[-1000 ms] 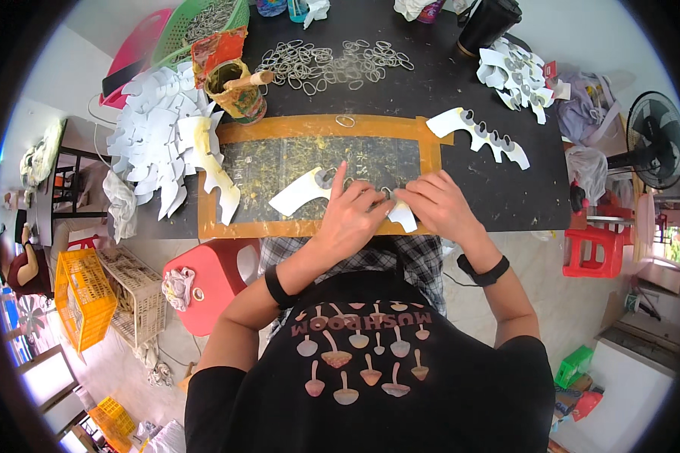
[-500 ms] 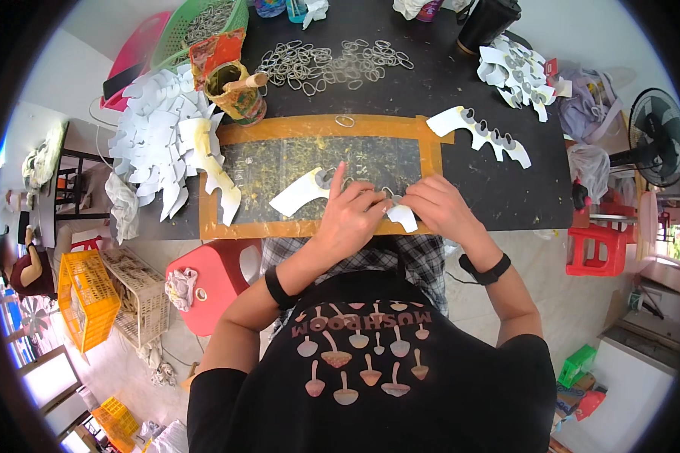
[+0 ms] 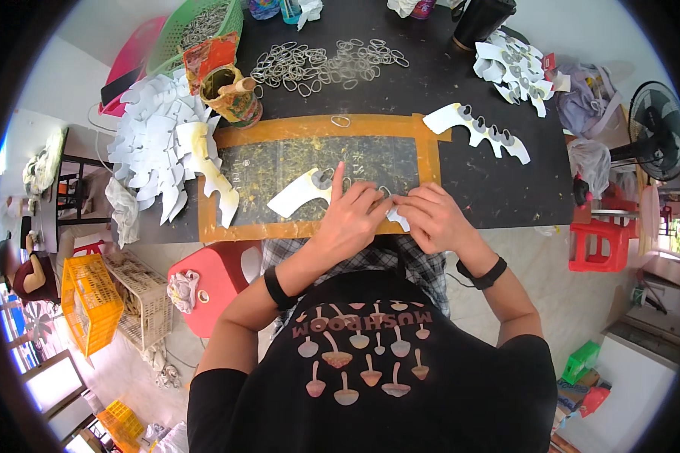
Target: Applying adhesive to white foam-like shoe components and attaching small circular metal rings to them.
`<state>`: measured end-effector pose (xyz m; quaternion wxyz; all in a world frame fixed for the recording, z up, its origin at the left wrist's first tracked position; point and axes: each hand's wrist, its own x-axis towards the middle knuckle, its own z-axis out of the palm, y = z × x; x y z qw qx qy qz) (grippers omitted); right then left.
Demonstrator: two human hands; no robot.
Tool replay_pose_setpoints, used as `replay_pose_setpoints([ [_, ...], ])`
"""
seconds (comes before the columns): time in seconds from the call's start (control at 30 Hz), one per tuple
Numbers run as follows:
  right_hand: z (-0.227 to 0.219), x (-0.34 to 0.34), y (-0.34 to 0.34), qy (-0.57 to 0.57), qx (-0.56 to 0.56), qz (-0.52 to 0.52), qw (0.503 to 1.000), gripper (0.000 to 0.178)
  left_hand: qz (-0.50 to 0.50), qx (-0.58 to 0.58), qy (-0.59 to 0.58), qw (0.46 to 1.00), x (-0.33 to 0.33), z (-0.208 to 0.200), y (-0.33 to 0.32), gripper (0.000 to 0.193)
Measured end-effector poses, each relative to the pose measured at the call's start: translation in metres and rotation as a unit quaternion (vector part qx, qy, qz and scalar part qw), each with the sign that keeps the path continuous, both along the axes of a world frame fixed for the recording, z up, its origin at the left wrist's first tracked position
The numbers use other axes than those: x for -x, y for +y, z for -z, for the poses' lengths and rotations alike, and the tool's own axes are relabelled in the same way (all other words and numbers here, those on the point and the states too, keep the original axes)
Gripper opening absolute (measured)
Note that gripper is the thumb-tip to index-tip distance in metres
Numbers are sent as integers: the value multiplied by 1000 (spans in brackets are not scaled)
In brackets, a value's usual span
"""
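A white scalloped strip (image 3: 297, 195) lies on the taped work mat (image 3: 279, 153), with metal rings in its notches. My left hand (image 3: 353, 217) covers its middle; the index finger sticks up while the other fingers grip the strip. My right hand (image 3: 432, 217) pinches at the strip's right end, beside a ring (image 3: 384, 192). Its fingertips hide the exact grip. A loose oval ring (image 3: 341, 121) lies on the mat's far tape. To the left, a strip smeared with yellowish glue (image 3: 220, 186) hangs over the mat's left tape. Another strip with rings (image 3: 477, 130) rests to the right.
Piled white strips (image 3: 147, 143) cover the table's left side, next to a glue pot (image 3: 234, 106) with a brush handle. Oval metal rings (image 3: 310, 66) are heaped at the back, near a green basket (image 3: 175, 34). More ringed strips (image 3: 510, 64) and a black cup (image 3: 482, 23) stand back right.
My right hand has shifted slightly left and its fingers have closed in toward the left hand, covering more of the strip's right end. The left hand keeps its place.
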<state>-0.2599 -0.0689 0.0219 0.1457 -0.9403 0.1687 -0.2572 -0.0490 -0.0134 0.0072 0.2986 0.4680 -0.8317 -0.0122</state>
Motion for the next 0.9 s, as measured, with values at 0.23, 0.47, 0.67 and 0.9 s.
replay_pose_setpoints([
  [0.23, 4, -5, 0, -31, -48, 28, 998, 39, -28, -73, 150, 986, -11, -16, 1, 34],
  [0.47, 3, -9, 6, -54, -64, 71, 994, 38, 94, -23, 11, 995, -9, -20, -19, 32],
  [0.67, 6, -9, 5, -59, -73, 86, 992, 36, 100, 6, 25, 995, -14, 4, -23, 26],
  [0.9, 5, -15, 2, -34, -71, 107, 991, 25, 59, 35, 71, 995, -16, 5, -14, 27],
])
